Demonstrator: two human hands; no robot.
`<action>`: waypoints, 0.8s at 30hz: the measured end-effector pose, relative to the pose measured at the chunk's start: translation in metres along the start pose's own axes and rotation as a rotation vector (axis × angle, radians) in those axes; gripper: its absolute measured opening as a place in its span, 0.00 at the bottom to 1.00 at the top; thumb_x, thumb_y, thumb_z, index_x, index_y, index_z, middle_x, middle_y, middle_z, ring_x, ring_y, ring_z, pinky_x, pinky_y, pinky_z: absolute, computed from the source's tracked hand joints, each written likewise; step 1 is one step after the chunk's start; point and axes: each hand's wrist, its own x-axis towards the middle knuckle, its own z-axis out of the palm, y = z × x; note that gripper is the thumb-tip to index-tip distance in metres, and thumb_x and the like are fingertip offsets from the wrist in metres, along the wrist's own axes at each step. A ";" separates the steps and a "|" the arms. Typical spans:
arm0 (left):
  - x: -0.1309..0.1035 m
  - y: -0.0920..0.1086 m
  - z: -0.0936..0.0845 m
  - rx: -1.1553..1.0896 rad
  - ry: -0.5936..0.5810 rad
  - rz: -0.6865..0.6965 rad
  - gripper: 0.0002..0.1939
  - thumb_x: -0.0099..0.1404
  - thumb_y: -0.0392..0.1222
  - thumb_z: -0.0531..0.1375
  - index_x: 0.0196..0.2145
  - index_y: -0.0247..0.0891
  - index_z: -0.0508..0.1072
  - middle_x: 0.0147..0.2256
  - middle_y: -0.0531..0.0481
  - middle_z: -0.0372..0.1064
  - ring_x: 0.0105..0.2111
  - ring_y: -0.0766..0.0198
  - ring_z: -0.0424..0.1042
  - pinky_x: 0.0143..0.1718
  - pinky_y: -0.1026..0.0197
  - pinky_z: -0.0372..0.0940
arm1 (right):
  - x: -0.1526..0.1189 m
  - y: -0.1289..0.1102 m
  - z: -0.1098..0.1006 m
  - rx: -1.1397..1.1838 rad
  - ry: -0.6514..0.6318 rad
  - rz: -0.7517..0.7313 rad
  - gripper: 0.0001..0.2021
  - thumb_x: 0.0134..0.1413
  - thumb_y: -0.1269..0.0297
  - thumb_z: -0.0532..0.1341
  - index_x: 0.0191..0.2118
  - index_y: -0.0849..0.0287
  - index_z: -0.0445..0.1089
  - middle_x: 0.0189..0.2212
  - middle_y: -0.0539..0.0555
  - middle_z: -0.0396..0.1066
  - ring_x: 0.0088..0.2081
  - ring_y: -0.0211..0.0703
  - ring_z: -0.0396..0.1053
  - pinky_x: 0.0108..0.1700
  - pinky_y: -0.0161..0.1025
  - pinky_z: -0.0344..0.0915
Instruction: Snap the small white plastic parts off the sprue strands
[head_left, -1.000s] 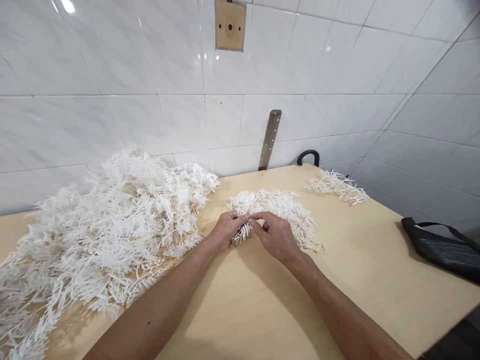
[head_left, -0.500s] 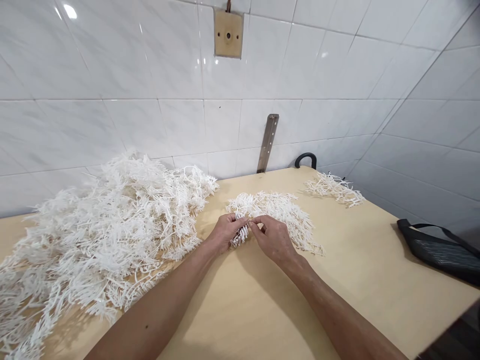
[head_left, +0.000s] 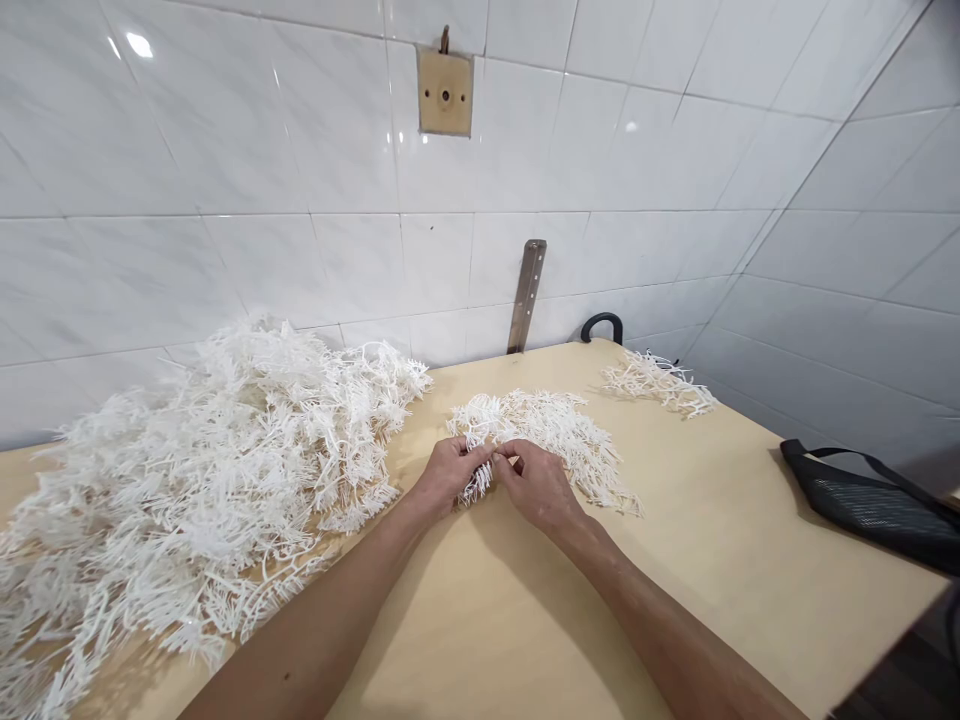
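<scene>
Near the middle of the tan table (head_left: pixel 720 560), my left hand (head_left: pixel 448 473) is closed on a small white branching sprig (head_left: pixel 477 484), which hangs below its fingers. My right hand (head_left: pixel 534 482) meets it at the fingertips, thumb and forefinger pinched together; what lies in that pinch is too small to make out. Just behind and to the right of both hands lies a small heap of white sprigs (head_left: pixel 577 440). A much larger pile of the same white sprigs (head_left: pixel 225 470) covers the left of the table.
A few thin white sprigs (head_left: pixel 660 384) lie at the back right. A black mesh bag (head_left: pixel 862 500) rests at the right edge. Against the tiled wall stand a metal strip (head_left: pixel 527 295) and a black curved handle (head_left: pixel 602 322); a wall plate (head_left: pixel 445 94) is higher up.
The whole view has shifted slightly, so things appear a little lower and further left. Both hands keep nearly the same pose, with fingertips together at the sprig.
</scene>
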 end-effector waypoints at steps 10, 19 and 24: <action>0.010 -0.014 0.000 0.257 0.113 0.161 0.20 0.54 0.51 0.64 0.19 0.38 0.59 0.17 0.58 0.53 0.20 0.71 0.53 0.22 0.65 0.46 | -0.002 0.003 0.013 -0.159 0.073 -0.102 0.08 0.57 0.67 0.55 0.27 0.57 0.66 0.27 0.52 0.71 0.28 0.41 0.66 0.33 0.38 0.58; 0.006 -0.014 -0.001 0.099 0.096 0.164 0.21 0.54 0.55 0.65 0.21 0.37 0.64 0.18 0.56 0.58 0.19 0.71 0.56 0.22 0.65 0.48 | 0.009 0.014 -0.002 -0.167 0.147 0.179 0.06 0.54 0.67 0.54 0.27 0.57 0.64 0.23 0.51 0.69 0.26 0.42 0.65 0.29 0.37 0.56; 0.008 -0.011 -0.004 -0.100 0.004 -0.020 0.24 0.44 0.57 0.71 0.21 0.36 0.67 0.17 0.56 0.60 0.17 0.71 0.59 0.20 0.66 0.50 | 0.021 0.037 -0.036 -0.191 0.380 0.189 0.06 0.54 0.62 0.57 0.30 0.57 0.66 0.25 0.52 0.71 0.27 0.43 0.67 0.35 0.41 0.59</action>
